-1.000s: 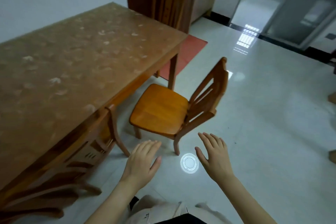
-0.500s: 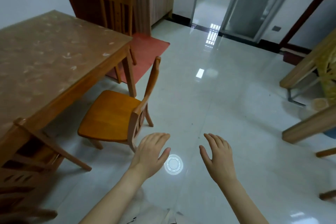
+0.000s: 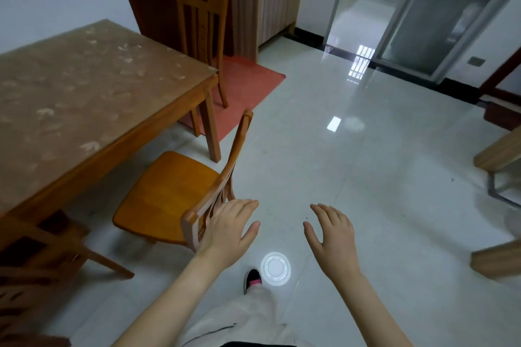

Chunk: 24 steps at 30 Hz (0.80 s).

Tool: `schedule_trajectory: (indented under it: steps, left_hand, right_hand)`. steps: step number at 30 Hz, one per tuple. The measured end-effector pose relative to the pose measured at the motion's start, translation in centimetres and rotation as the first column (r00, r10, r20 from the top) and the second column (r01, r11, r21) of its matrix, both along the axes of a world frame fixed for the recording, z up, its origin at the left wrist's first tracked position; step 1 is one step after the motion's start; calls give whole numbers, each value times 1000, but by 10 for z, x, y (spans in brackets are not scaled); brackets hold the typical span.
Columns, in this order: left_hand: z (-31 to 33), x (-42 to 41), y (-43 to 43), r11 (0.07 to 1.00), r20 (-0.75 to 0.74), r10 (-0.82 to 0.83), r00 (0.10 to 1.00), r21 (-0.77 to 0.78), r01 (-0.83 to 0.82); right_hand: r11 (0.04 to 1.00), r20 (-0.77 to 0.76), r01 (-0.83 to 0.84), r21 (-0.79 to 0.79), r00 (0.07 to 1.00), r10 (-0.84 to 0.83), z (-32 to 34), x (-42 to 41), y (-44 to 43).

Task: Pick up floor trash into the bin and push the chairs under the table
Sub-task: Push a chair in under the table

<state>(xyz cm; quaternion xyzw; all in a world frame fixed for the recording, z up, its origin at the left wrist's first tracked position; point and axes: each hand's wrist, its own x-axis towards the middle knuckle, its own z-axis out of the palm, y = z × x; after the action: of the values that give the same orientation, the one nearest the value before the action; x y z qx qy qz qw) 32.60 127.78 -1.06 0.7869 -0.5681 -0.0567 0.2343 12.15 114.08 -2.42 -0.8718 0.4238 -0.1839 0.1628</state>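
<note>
My left hand (image 3: 225, 229) open, fingers spread, at chair (image 3: 169, 194) backrest, holding nothing. My right hand (image 3: 331, 229) open, empty, over floor. Chair pulled out beside bench (image 3: 84, 98). White disc (image 3: 275, 268) on floor near my shoe (image 3: 253, 279).

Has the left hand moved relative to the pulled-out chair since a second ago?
Yes. The left hand has closed in on the chair, now overlapping its backrest.

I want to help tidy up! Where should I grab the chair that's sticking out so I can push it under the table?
Probably by the top rail of the chair's backrest, coming from behind it, on the side away from the table. The seat already points toward the table, so pushing on the back should slide it straight in. The left hand is already right at the rail; the right hand is off to the side, open.
</note>
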Motion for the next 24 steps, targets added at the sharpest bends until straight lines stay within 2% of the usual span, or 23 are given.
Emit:
schedule_trajectory:
  steps: [5, 10, 14, 19, 24]
  left_hand:
    - [10, 39, -63, 998, 17, 69, 997, -2, -69]
    - [31, 81, -108, 970, 40, 244, 969, -30, -243]
    - [33, 87, -114, 922, 56, 388, 920, -30, -387]
    - [23, 64, -109, 781, 40, 624, 781, 21, -625]
    - [19, 34, -107, 549, -32, 836, 548, 43, -834]
  right_hand:
    - [994, 19, -103, -32, 994, 103, 19, 55, -78]
    - [963, 39, -265, -39, 963, 267, 41, 117, -142]
    - [901, 46, -433, -31, 900, 434, 42, 156, -177]
    - [735, 38, -678, -16, 734, 678, 38, 195, -209]
    - [469, 48, -883, -16, 468, 883, 42, 227, -230]
